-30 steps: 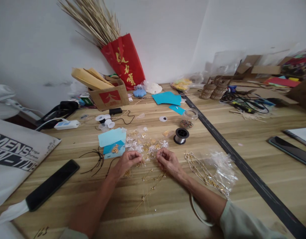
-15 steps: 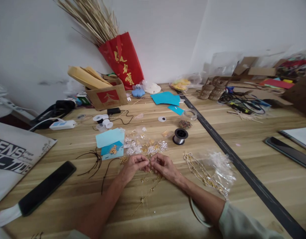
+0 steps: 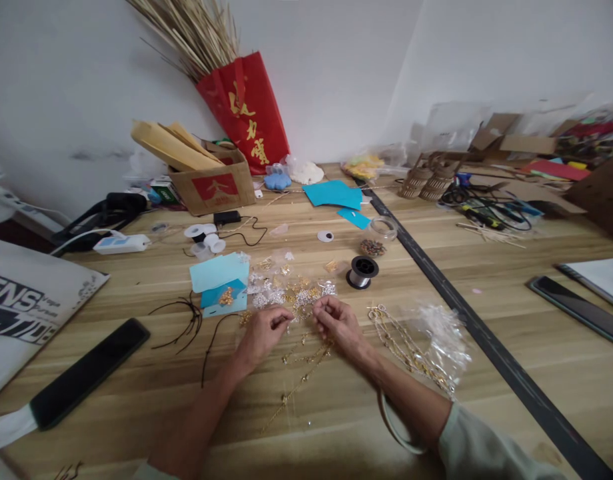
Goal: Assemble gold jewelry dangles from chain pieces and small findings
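Note:
Both of my hands work low over the middle of the wooden table, a small gap between their fingertips. My left hand is pinched, thumb against forefinger, on something too small to name. Opposite it, my right hand is also closed in a pinch, and what it grips is hidden. A thin gold chain with small beads lies below the hands, its upper end running to beneath my right hand. Just beyond the fingers are small packets of silver and gold jewelry findings. A spool of clear line stands beyond my right hand.
Blue cards and black cords lie to the left, near a dark phone. Gold and silver chains rest beside a clear plastic bag on the right. A jar of beads stands behind the spool.
My hands, whose fingertips met before, have moved apart, left hand to the left and right hand to the right. The view has shifted slightly.

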{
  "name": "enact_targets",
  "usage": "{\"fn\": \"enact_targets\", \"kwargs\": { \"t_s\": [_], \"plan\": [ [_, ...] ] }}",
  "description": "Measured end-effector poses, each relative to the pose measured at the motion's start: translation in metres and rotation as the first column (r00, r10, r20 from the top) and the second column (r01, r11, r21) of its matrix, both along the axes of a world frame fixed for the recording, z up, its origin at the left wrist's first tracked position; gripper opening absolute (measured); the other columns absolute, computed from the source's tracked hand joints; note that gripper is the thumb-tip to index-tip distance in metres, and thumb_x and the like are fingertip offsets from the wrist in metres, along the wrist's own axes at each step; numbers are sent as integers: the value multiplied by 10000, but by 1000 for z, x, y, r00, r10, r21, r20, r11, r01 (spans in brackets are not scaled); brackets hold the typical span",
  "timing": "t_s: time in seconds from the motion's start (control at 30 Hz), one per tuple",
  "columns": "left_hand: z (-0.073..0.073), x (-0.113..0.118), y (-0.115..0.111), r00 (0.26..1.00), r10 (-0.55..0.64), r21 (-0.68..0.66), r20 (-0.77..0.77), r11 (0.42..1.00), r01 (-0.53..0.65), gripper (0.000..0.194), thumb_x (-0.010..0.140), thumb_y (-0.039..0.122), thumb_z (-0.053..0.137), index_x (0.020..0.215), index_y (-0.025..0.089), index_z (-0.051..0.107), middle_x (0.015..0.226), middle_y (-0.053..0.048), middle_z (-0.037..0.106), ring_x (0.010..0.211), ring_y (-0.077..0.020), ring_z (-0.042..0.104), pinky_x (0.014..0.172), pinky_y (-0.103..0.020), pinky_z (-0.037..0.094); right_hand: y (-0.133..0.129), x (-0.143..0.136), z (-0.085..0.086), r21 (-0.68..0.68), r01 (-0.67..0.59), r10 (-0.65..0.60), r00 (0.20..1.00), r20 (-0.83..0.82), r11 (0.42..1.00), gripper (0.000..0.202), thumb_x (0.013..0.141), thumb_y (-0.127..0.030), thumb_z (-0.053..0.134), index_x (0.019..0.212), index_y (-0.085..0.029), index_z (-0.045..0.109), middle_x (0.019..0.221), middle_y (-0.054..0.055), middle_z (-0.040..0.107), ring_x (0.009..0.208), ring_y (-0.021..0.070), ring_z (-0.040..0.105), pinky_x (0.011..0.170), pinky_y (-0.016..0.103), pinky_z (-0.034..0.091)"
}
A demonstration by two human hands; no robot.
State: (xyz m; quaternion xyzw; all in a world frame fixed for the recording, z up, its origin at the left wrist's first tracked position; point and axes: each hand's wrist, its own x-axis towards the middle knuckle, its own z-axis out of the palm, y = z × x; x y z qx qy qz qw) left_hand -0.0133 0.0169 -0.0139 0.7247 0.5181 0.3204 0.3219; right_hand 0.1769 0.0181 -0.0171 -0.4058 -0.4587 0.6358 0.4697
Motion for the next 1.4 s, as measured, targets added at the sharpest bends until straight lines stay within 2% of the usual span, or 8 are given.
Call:
{"fn": "enact_targets", "kwargs": {
  "t_s": [0.1, 0.23, 0.43, 0.73, 0.87, 1.03, 1.13, 1.4],
  "plan": [
    [4, 2, -4, 974, -66, 149, -218, 984, 100, 183, 796, 72, 514, 806, 170, 668, 894, -59, 654, 804, -164, 608, 736, -278, 476, 0, 0, -1, 8, -12, 12, 1000, -9, 1000, 306, 729, -431, 678, 761, -165, 530, 537, -61, 500, 418, 52, 430, 376, 152, 368],
    [9, 6, -11, 919, -80, 201, -387, 965, 168, 171, 815, 100, 529, 808, 189, 675, 992, -60, 597, 819, -159, 585, 720, -266, 465, 0, 0, -2, -3, -14, 13, 1000, -20, 1000, 313, 721, -441, 681, 760, -172, 526, 537, -66, 498, 405, 52, 422, 366, 156, 360],
    [12, 14, -13, 841, -225, 95, -491, 946, 309, 181, 853, 153, 527, 784, 187, 691, 820, -42, 620, 777, -167, 586, 698, -262, 450, 0, 0, -1, 12, -14, 14, 1000, -20, 1000, 327, 712, -455, 683, 750, -174, 521, 535, -65, 493, 400, 51, 416, 358, 156, 358],
    [10, 17, -13, 842, -238, 64, -484, 950, 305, 175, 868, 169, 512, 810, 176, 677, 815, -41, 626, 780, -172, 596, 713, -267, 439, 0, 0, -3, 23, -23, 24, 1000, -19, 999, 297, 731, -429, 668, 757, -174, 519, 560, -56, 520, 406, 51, 421, 365, 154, 365],
    [7, 15, -9, 906, -209, 77, -369, 964, 254, 136, 827, 129, 546, 774, 159, 667, 788, -46, 640, 752, -171, 594, 700, -270, 448, -1, 0, -2, 15, -21, 21, 1000, -14, 1000, 296, 728, -431, 667, 759, -176, 520, 562, -57, 522, 412, 54, 424, 365, 155, 363],
    [6, 9, -5, 995, -70, -28, -69, 997, 68, 77, 748, 111, 587, 742, 144, 656, 724, -38, 679, 644, -146, 611, 609, -239, 475, -1, 1, -3, 21, -22, 22, 1000, 4, 1000, 289, 732, -425, 660, 768, -174, 523, 567, -54, 533, 416, 56, 434, 367, 156, 364],
    [11, 5, -4, 997, -1, -84, 78, 996, 8, 71, 732, 141, 589, 739, 143, 659, 702, -36, 697, 631, -146, 628, 591, -231, 491, 0, 1, -3, 27, -23, 23, 1000, 6, 999, 282, 735, -417, 658, 768, -171, 523, 569, -53, 536, 413, 52, 432, 364, 152, 364],
    [20, -6, 2, 963, 90, -72, 255, 995, -74, 66, 673, 205, 658, 691, 143, 669, 687, -40, 691, 658, -157, 626, 637, -249, 497, -1, -1, 0, 21, -12, 11, 1000, 2, 1000, 289, 724, -420, 660, 748, -170, 518, 547, -53, 536, 402, 53, 435, 348, 149, 367]
  ]
}}
